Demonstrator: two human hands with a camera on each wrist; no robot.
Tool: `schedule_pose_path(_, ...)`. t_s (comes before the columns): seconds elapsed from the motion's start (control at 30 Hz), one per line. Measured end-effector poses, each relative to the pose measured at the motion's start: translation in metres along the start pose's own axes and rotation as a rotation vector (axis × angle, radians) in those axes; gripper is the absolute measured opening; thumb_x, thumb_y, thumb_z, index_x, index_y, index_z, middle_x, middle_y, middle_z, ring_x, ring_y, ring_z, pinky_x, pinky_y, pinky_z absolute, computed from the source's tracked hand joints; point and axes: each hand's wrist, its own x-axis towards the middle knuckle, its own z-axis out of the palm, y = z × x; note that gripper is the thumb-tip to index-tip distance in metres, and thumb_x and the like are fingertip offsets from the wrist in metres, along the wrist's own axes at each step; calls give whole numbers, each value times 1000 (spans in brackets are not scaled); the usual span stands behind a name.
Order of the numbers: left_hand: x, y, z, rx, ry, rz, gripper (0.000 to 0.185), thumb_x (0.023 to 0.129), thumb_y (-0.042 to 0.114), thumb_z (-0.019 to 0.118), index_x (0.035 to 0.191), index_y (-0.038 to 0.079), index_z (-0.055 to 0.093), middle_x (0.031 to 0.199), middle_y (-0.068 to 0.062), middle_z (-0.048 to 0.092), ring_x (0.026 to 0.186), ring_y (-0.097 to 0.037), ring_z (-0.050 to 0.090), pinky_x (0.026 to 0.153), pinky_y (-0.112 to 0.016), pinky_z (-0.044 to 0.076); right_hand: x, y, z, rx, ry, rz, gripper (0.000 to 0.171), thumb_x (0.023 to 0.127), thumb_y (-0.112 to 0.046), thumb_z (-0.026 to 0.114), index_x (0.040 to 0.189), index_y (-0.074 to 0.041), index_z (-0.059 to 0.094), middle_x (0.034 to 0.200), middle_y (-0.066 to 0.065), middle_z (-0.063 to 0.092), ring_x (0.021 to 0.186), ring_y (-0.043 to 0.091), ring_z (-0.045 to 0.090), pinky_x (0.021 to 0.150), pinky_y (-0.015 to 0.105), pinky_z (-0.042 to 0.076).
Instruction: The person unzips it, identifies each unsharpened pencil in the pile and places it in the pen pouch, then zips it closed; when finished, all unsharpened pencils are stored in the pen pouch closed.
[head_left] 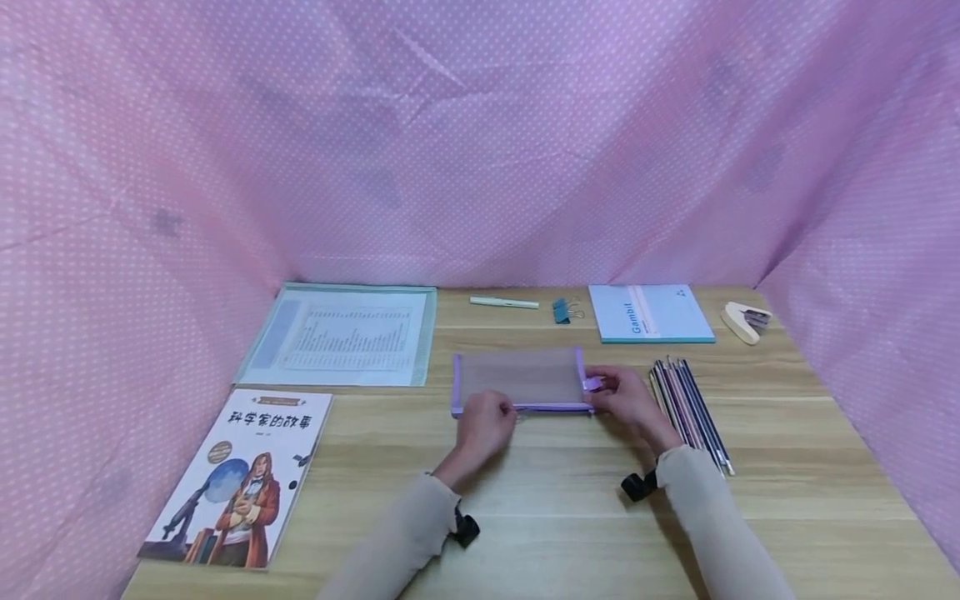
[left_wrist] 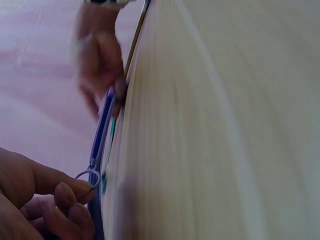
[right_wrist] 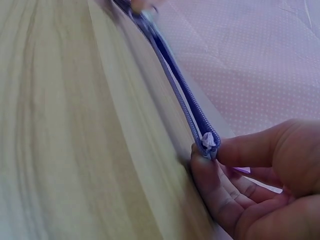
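A mesh zipper pouch (head_left: 517, 375) with purple edging lies on the table, its zipper side toward me. My left hand (head_left: 483, 425) is at the left part of that edge. In the left wrist view its thumb and finger pinch the zipper's ring pull (left_wrist: 89, 172). At the pouch's right end, my right hand (head_left: 630, 404) pinches the corner beside a small purple tab (head_left: 593, 383). The right wrist view shows the zipper teeth (right_wrist: 175, 85) parted between the pull and the pinched end. The pouch's inside is hardly visible.
Several pencils (head_left: 690, 412) lie right of the right hand. Behind the pouch are a pen (head_left: 504, 302), a binder clip (head_left: 561, 312), a notebook (head_left: 652, 315) and a stapler (head_left: 744, 322). A document folder (head_left: 341, 337) and a book (head_left: 240, 479) lie to the left.
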Motion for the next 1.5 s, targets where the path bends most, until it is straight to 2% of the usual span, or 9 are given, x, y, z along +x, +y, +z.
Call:
schedule_pose_path(0.23,-6,-47,-41,21,18,-105,11,77,1,66,73,7,74,73,-8,73,61,-14,60,52,-25,48,-1,-2,-2,2,2,20,53,90,-7,71,140,-6,54,125,21,61,104,24,62,82,27,56)
schedule_pose_path(0.43,-11,-74,-71,-14,-11,-210,10,79,0,67,76,4,76,76,-9,74,65,-14,60,56,-24,48,0,-3,-1,-1,-7,32,54,90,-9,71,141,-7,54,124,20,62,104,23,62,82,26,55)
schedule_pose_path(0.73,-9,-83,-74,-38,-73,-232,8,81,1,69,76,4,75,77,-8,73,65,-14,57,57,-23,44,1,-6,-2,-29,-20,16,51,89,-8,71,138,-5,57,122,20,62,103,25,60,80,25,52)
schedule_pose_path(0.87,-7,-81,-81,-17,-151,-267,5,83,6,71,84,4,74,80,-9,71,64,-15,58,55,-25,45,2,-7,-2,-51,-30,14,50,89,-10,72,137,-3,57,122,21,62,104,26,60,81,25,52)
schedule_pose_path(0.97,-4,-79,-90,5,-198,-258,15,82,7,71,95,1,72,85,-11,70,65,-16,59,56,-26,47,3,-7,-2,-50,-36,25,50,89,-10,72,137,-4,57,123,21,62,106,26,60,83,26,52)
schedule_pose_path(1.1,4,-70,-99,33,-211,-204,29,82,11,70,109,1,68,84,-11,68,64,-18,57,56,-27,46,3,-7,-3,-52,-33,29,51,89,-10,72,137,-3,57,123,21,62,106,25,60,83,26,53)
schedule_pose_path(1.23,15,-57,-95,91,-213,-96,30,83,17,74,110,5,69,87,-10,69,71,-19,59,60,-29,47,4,-6,-3,-48,-31,15,51,89,-9,72,137,-2,57,123,22,62,105,25,60,83,27,53)
schedule_pose_path(1.4,25,-48,-80,232,-290,195,36,82,25,81,112,8,70,114,-10,67,104,-26,61,88,-41,52,5,-5,-2,-51,-34,12,50,89,-11,72,136,-3,58,121,20,62,103,25,59,80,26,52)
schedule_pose_path(1.5,31,-47,-70,359,-349,336,43,79,31,84,113,11,70,117,-7,63,113,-26,58,96,-44,48,5,-5,-1,-56,-36,22,51,89,-11,72,137,-4,58,120,19,61,102,24,58,79,26,51)
